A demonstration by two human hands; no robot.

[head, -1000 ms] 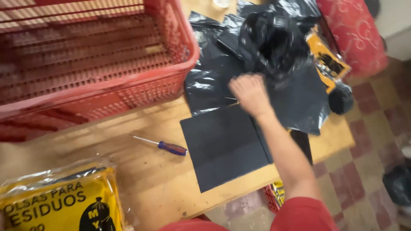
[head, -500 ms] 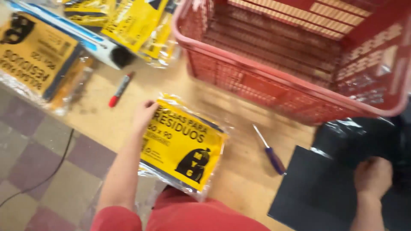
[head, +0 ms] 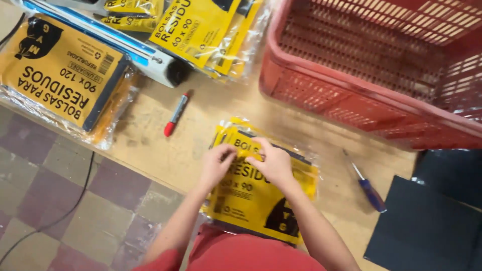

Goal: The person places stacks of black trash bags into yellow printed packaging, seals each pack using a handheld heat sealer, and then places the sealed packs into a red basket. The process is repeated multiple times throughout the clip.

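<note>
At the near edge of the wooden table [head: 211, 120], directly in front of the body, we find a yellow packet [head: 256, 200] of folded bags sealed in clear plastic, lying flat with its lower end overhanging the table edge slightly. We see both hands resting on its upper portion. The left hand [head: 217, 165] has its fingers [head: 228, 153] curled down and pinching the plastic near the packet's top edge. The right hand [head: 273, 163] meets it from the other side, fingers bent and gripping the same strip of wrapping, so the two hands touch or nearly touch at the fingertips (we cannot tell which).

To the right of the packet, apart from it, lies a screwdriver [head: 366, 185] with a blue handle, its shaft pointing up and left. Beyond that, at the right border, we note a flat stack of black sheets [head: 427, 226]. Behind the packet stands a red plastic basket [head: 351, 90] with a lattice wall, close to the packet's top right corner without touching it.

To the upper left, a red marker [head: 175, 115] lies at an angle on bare wood. Farther left we see a larger yellow packet [head: 60, 75] at the table edge, and behind it a white and blue bar-shaped device [head: 150, 57], with more yellow packets [head: 206, 30] stacked beyond. A checked tile floor [head: 50, 200] with a dark cable shows at the lower left.
</note>
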